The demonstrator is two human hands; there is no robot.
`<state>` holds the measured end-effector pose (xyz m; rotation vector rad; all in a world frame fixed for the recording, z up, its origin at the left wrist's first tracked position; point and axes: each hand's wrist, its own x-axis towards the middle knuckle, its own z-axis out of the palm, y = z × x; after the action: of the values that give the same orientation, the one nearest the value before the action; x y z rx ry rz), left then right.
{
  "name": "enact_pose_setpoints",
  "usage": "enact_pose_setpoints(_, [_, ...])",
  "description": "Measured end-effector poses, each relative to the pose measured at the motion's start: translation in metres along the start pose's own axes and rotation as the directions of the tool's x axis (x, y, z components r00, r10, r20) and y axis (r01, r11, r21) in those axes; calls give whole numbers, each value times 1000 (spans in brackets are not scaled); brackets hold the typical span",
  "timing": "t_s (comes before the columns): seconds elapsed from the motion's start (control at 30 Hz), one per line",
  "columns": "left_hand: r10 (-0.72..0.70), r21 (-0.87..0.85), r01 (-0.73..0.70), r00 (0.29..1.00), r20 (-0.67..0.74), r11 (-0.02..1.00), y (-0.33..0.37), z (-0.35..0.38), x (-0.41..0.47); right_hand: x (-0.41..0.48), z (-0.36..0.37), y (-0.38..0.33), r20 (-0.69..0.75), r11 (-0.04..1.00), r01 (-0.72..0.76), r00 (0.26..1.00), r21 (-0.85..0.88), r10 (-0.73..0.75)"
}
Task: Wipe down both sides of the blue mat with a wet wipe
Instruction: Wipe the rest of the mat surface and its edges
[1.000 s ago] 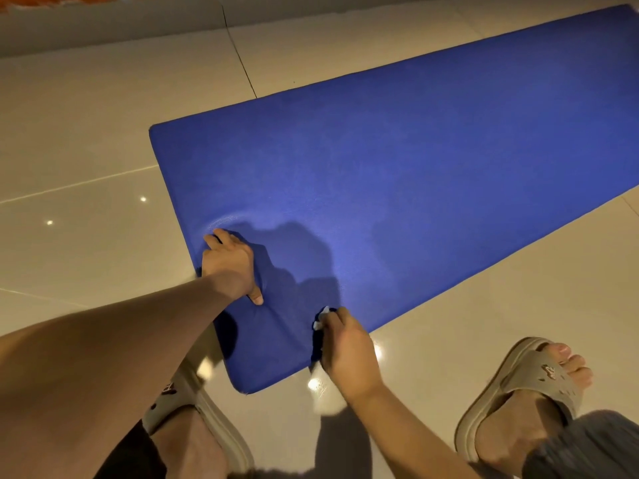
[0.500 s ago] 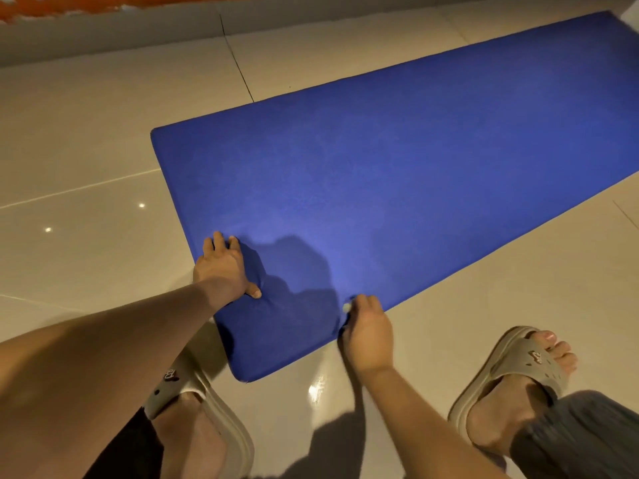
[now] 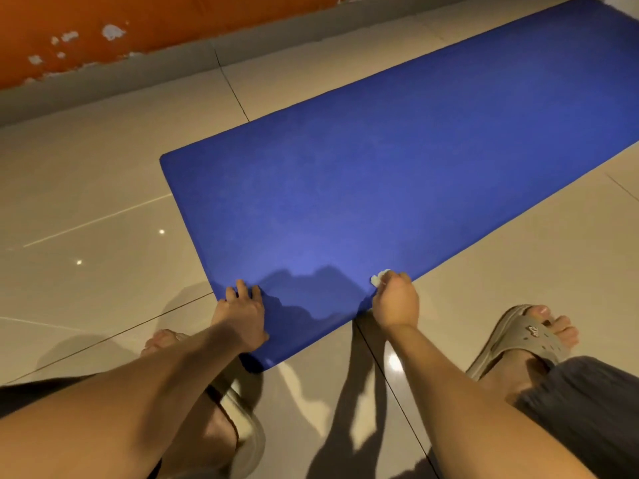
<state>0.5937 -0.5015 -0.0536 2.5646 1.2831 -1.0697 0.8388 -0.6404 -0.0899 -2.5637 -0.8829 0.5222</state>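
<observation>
Mat, blue (image 3: 397, 174): flat on the pale floor tiles (image 3: 103, 188), one face up, its length running away from me. Every place below is reckoned from it.

Left hand (image 3: 242, 312): on the mat's short near end, close to its nearest corner. Fingers (image 3: 242, 288) spread and fairly straight over the top face, holding nothing; whether any tip hooks under the edge I cannot tell. Purpose, as I judge it: to pin the mat so it does not creep on glossy tile.

Right hand (image 3: 396, 300): at the mat's long near edge, knuckles up, fingers curled tight round the wet wipe (image 3: 379, 276), which shows only as a small white wad poking onto the mat's border. Bunched so, I judge, for firm pressure along that edge.

Right slipper (image 3: 518, 337): on the tile, well off the mat's long near edge.

Left slipper (image 3: 242, 433): just short of the mat's nearest corner, mostly under my left arm.

Orange wall (image 3: 103, 29): beyond the mat's far long edge
</observation>
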Motion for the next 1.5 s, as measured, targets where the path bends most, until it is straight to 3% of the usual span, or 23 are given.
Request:
enact_pose_setpoints(0.17, [-45,-53,45,999,15,998,5,-1,-7,-38,13,-31,126,991,97,986,93,-108])
enact_pose_setpoints(0.37, [-22,-17,20,992,-124,1000,2,11,-4,-67,44,-52,233,963,255,935,85,-268])
enact_pose_setpoints(0.53, [12,-30,-13,1000,-20,999,-4,4,-3,-97,55,-52,253,884,468,854,14,-455])
enact_pose_setpoints(0.6, [41,-67,-44,998,-38,997,-9,5,-1,-80,43,-47,213,916,397,901,-52,-378])
enact_pose_setpoints(0.67, [66,-90,-71,996,-61,993,-15,9,-2,-60,28,-36,126,977,212,970,-29,-207])
enact_pose_setpoints(0.8, [114,-91,-123,989,-95,988,-24,9,-2,-42,16,-28,8,1000,16,1000,-24,-16])
enact_pose_setpoints(0.93, [194,-9,-195,978,-73,981,-37,2,-4,-75,40,-50,6,999,-17,1000,48,17])
enact_pose_setpoints(1.13, [321,154,-311,946,-48,938,-53,-14,-1,-134,76,-91,122,989,121,984,84,-131])
enact_pose_setpoints(1.3, [353,27,-353,923,-155,935,-75,-14,5,-153,85,-92,195,947,318,927,47,-321])
enact_pose_setpoints(1.37, [311,11,-316,926,-212,949,-82,-13,8,-139,76,-80,129,962,267,954,53,-271])
enact_pose_setpoints(1.5, [198,-80,-209,972,-123,975,-82,-8,13,-91,46,-44,-55,990,-70,996,126,77])
